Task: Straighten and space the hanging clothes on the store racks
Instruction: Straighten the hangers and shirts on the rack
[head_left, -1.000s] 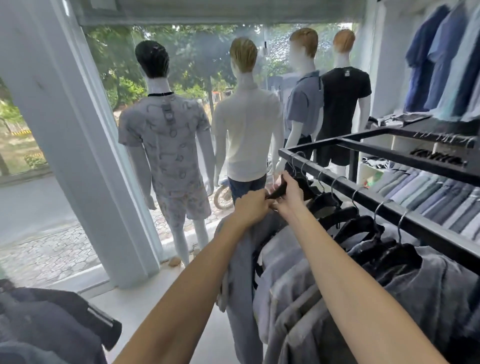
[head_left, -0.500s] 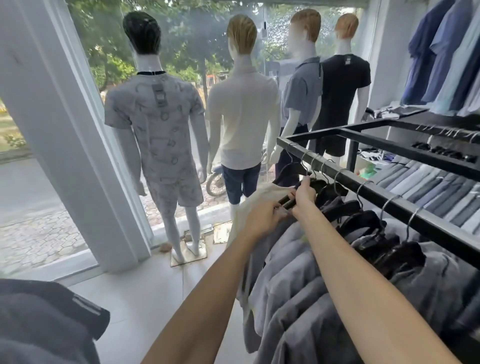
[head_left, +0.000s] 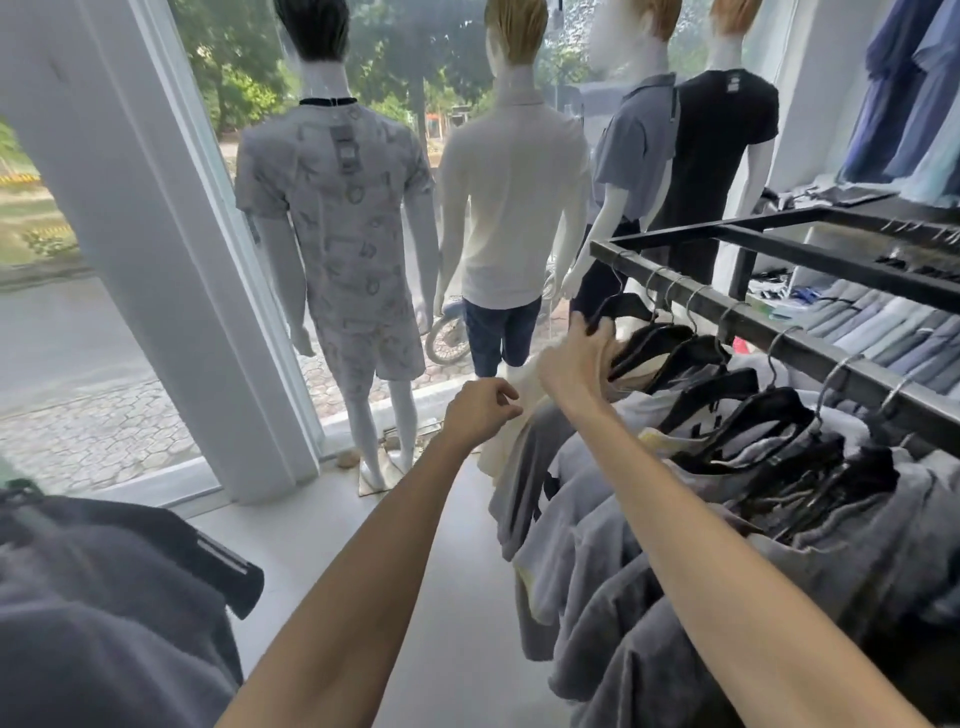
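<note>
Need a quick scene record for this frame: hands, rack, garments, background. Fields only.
right hand: grips the front black hanger near the rail's end
left hand: fingers curled beside the cream garment; grip unclear
rack: black rail carrying a row of black hangers, unevenly spaced
garments: grey shirts, with the cream one at the front
background: four dressed mannequins at the window

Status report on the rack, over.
Right hand grips end hanger on rail. Left hand curled beside cream shirt, hold unclear. Neighbouring hangers crowd close behind.
</note>
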